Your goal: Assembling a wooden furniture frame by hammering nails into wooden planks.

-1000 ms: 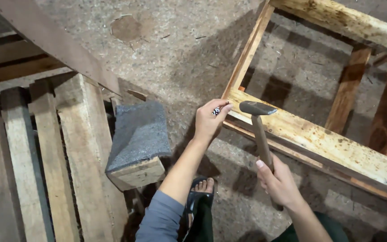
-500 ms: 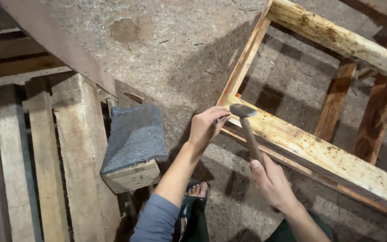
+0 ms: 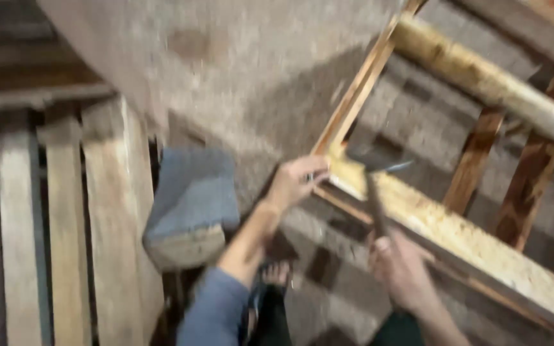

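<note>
Gripping a hammer (image 3: 374, 192) by the lower end of its handle, the right hand (image 3: 400, 269) is closed around it, with the dark head (image 3: 370, 159) up over the near corner of a pale wooden frame (image 3: 456, 230), just ahead of the hand. The whole view is blurred by motion, so whether the head touches the wood cannot be told. The left hand (image 3: 297, 182) is at that same corner, just left of the hammer head, its fingers pinched together against the frame's edge; something small may be between them, but the blur hides it. The left forearm runs back to a blue-grey sleeve (image 3: 216, 314). Left of the left forearm stands a block (image 3: 190, 208) with a grey top and a pale cut end. Farther left of it lie weathered planks (image 3: 65, 224) side by side. Beyond both hands spreads a rough grey floor (image 3: 238, 77), and to the right of the right hand reddish-brown slats (image 3: 533, 192) cross inside the frame.
</note>
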